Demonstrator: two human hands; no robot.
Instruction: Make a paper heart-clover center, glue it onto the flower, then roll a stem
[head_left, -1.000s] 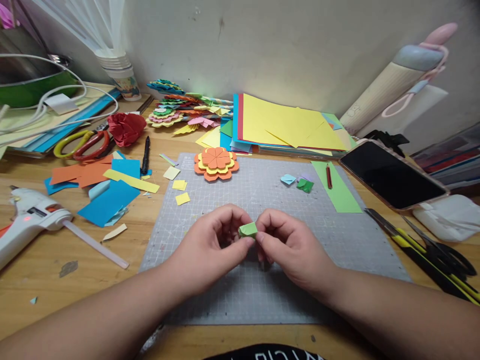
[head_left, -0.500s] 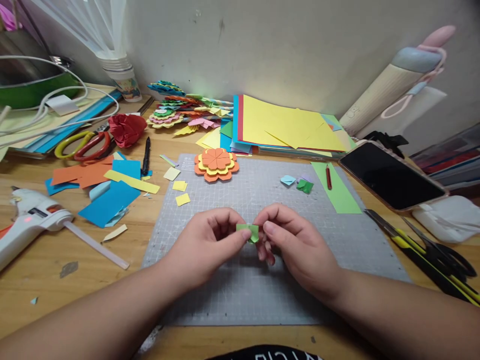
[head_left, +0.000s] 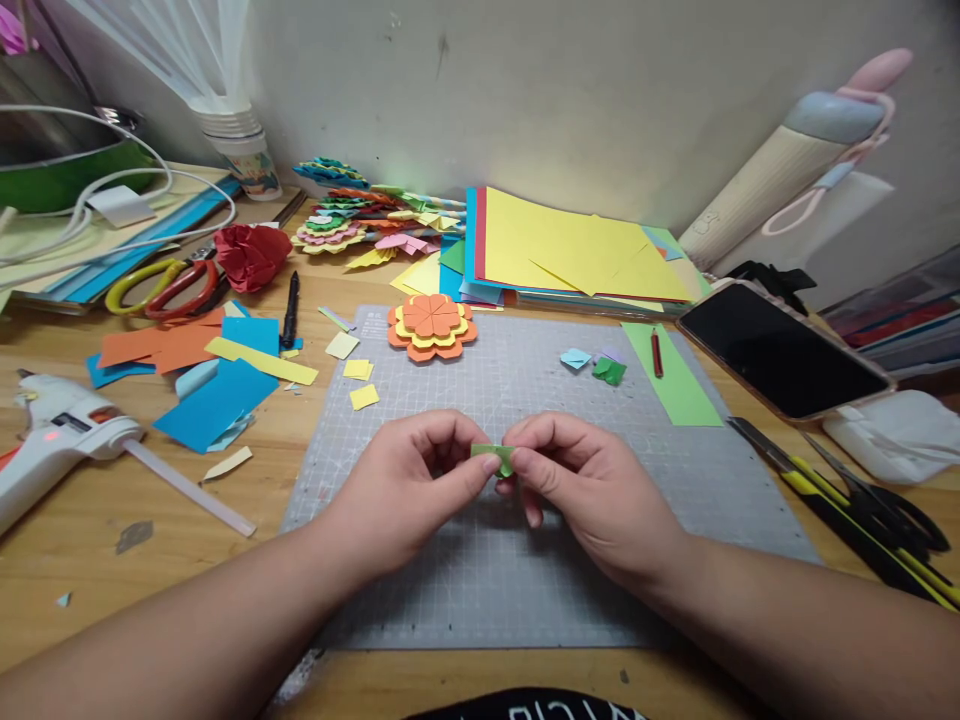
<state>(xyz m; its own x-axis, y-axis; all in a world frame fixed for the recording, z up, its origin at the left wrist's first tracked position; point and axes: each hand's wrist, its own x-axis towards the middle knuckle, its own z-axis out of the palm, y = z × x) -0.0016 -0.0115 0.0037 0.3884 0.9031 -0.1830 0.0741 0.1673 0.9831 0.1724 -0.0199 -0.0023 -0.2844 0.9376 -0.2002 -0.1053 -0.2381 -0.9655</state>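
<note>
A small light-green piece of paper [head_left: 484, 451] is held above the grey cutting mat [head_left: 450, 590]. My left hand [head_left: 412, 490] pinches its left part between thumb and index finger. On the right side, my right hand [head_left: 581, 485] grips the same piece, thumb in front and fingers behind. The fingertips hide part of the paper. Beyond my hands lies a layered orange and yellow paper flower [head_left: 433, 327]. Small folded pieces, one blue [head_left: 576, 358] and one dark green [head_left: 609, 371], rest on the mat's far right part.
Left of the mat are a glue gun [head_left: 67, 440], blue and orange paper scraps [head_left: 217, 400], and scissors [head_left: 165, 285]. To the right lie a phone [head_left: 784, 345], a green paper strip [head_left: 679, 385], a cutter and black scissors [head_left: 892, 515]. Stacked paper [head_left: 577, 245] sits at the back.
My right thumb and fingers have moved left and closed onto the green paper's right part. My left hand keeps its pinch in nearly the same place.
</note>
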